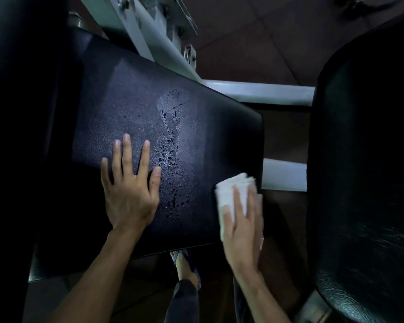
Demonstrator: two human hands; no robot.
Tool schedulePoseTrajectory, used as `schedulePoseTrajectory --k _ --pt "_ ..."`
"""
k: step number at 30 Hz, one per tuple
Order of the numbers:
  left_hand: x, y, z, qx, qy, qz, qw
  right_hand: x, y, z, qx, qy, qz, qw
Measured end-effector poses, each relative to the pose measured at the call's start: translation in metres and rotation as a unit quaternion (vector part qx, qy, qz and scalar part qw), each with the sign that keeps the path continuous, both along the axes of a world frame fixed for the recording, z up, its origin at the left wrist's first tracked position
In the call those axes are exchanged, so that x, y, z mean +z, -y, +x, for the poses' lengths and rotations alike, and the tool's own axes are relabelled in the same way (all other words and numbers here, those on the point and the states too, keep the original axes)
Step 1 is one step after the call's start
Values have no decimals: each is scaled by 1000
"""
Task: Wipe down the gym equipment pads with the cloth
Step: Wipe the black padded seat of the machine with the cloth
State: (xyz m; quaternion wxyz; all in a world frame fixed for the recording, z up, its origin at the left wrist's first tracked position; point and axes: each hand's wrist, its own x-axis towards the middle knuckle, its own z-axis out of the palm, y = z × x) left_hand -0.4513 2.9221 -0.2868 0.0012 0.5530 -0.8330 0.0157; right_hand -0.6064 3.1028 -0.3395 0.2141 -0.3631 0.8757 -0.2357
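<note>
- Fingers (pixel 239 201) of the right hand (pixel 241 227) lie straight and close together on top of the cloth (pixel 229 192), pressing it flat rather than curling round it.
- White and folded, the cloth sits under those fingers at the right edge of the black pad (pixel 149 127), near the pad's lower right corner; its far end sticks out beyond the fingertips, and a strip of it shows to the left of the index finger.
- Part of the right hand hangs past the pad's edge, so whether the whole cloth rests on the pad cannot be told.
- On the left, the left hand (pixel 128 190) lies palm-down on the pad with its fingers straight and spread, holding nothing, well apart from the cloth.
- Between the two hands runs a streak of wet droplets (pixel 170 145), from the pad's middle down towards its near edge.
- Beyond the pad, pale metal frame bars (pixel 259 92) cross behind it.
- At the far right stands a second dark pad (pixel 364 183), its surface catching some shine low down.
- Below the pad's near edge, a foot in a sandal (pixel 184 266) and a dark trouser leg show on the brown floor (pixel 254 43).
</note>
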Motion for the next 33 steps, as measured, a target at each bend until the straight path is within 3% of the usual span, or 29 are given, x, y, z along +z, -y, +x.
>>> schedulePoseTrajectory --k 3,5,9,12,19,23,27,31,33 --pt "0 1 0 -3 15 -8 1000 -11 60 -41 -200 51 20 978" --pt "-1 0 1 -5 12 -16 1000 -9 113 -66 -247 60 19 967" --pt "-4 1 0 -10 15 -35 999 12 176 -54 -130 15 -42 990" --pt "-5 1 1 -10 18 -37 999 27 157 1 -10 17 -80 997" --pt "-3 1 1 -4 33 -20 999 50 63 44 22 216 -123 968" --pt "1 0 0 -16 28 0 999 27 56 -2 -29 117 -140 983" --pt "11 -7 -12 -1 -10 1 1000 -9 70 -30 -17 56 -22 998" --pt "4 -63 -67 -108 30 -19 994 -22 72 -25 -7 -4 29 1000" --pt "-6 -81 -80 -105 40 6 994 -25 70 -27 -12 -4 23 1000"
